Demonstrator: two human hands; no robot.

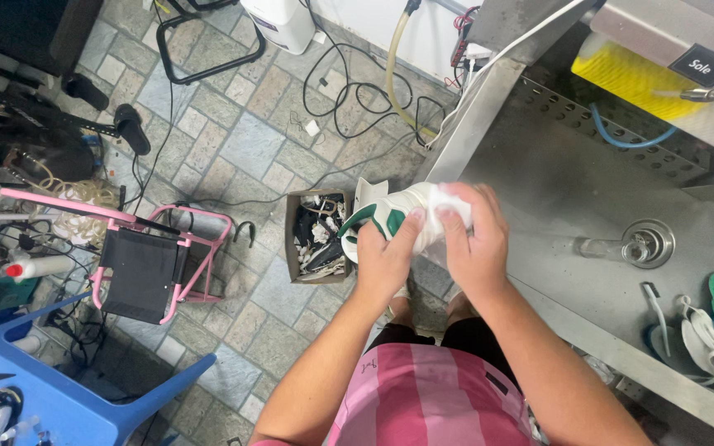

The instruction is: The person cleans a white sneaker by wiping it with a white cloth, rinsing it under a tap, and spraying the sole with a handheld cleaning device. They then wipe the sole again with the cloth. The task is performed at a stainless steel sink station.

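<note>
Both hands, left hand (386, 260) and right hand (474, 239), grip a white-green sneaker (390, 213) above a cardboard box (291, 239) of scraps.

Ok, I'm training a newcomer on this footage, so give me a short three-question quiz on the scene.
1. True or false: both hands touch the shoe.
2. What does the right hand press on the shoe? A) white cloth B) yellow brush C) green insole
3. What sits on the floor just left of the shoe?

Key: 1 true, the left hand grips it too. 2 A, the cloth. 3 a cardboard box of odds and ends.
</note>
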